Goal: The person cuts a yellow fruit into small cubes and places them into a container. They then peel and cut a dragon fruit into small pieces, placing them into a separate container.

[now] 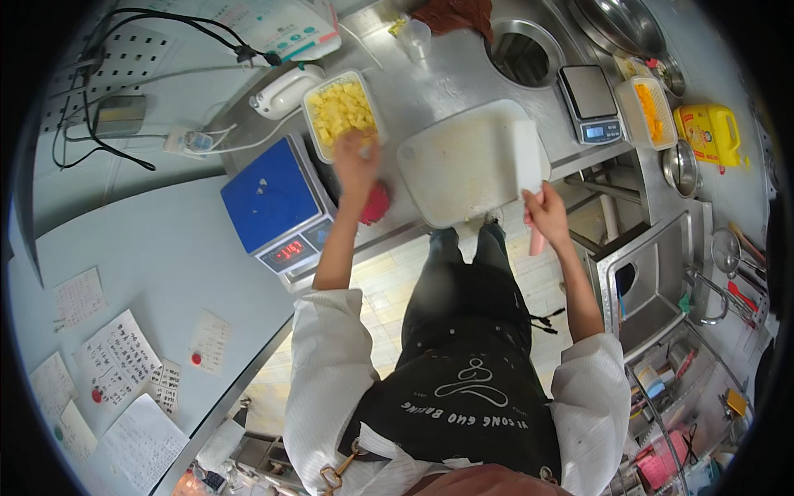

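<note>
My left hand (356,155) is at the near end of a white plastic basket (308,111) of yellow fruit cubes (341,108); its fingers are blurred, and whether they hold a cube is unclear. A pink-red fruit (375,203) lies just right of my left forearm. My right hand (546,211) grips the pink handle of a knife with a broad white blade (527,155). The blade lies over the right part of a white cutting board (456,161), which bears wet yellowish stains.
Left stand a blue-topped scale (273,192) and a white hand mixer (286,92). Behind the board are a clear plastic cup (415,40) and a round steel opening (524,53). To the right are a small digital scale (589,93), a basket of orange pieces (648,115) and a yellow jug (707,133).
</note>
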`<state>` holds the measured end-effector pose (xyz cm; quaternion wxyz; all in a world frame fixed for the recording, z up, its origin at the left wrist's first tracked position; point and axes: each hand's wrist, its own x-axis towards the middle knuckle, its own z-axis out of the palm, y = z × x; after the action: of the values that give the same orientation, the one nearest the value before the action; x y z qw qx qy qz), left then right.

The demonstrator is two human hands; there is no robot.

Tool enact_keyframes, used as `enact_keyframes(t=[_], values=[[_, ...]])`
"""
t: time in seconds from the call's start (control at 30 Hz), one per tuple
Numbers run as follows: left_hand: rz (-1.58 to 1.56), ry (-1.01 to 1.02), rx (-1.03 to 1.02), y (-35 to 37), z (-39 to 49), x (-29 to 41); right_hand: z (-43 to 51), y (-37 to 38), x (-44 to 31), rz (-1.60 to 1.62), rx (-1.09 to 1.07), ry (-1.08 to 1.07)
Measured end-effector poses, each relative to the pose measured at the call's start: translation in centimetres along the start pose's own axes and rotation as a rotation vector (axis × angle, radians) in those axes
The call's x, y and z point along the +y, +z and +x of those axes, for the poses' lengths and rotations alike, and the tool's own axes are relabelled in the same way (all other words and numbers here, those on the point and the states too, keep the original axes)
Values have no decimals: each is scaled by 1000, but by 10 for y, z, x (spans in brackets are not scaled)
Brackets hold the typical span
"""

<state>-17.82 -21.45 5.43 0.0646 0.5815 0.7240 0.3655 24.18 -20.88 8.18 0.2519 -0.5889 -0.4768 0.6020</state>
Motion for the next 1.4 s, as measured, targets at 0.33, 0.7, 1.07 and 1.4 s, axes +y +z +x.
enact_keyframes(t=[0.33,0.7,1.07,1.4], values=[[29,180,-517,102,-188,100,-16,-56,48,36,-13,18],[43,-139,-89,46,-87,95,29,-127,27,-144,8,-63],[595,1,-214,10,-32,-29,28,-87,16,-200,14,-100],[390,160,-222,16,-7,-27,24,-51,9,-190,128,-93]])
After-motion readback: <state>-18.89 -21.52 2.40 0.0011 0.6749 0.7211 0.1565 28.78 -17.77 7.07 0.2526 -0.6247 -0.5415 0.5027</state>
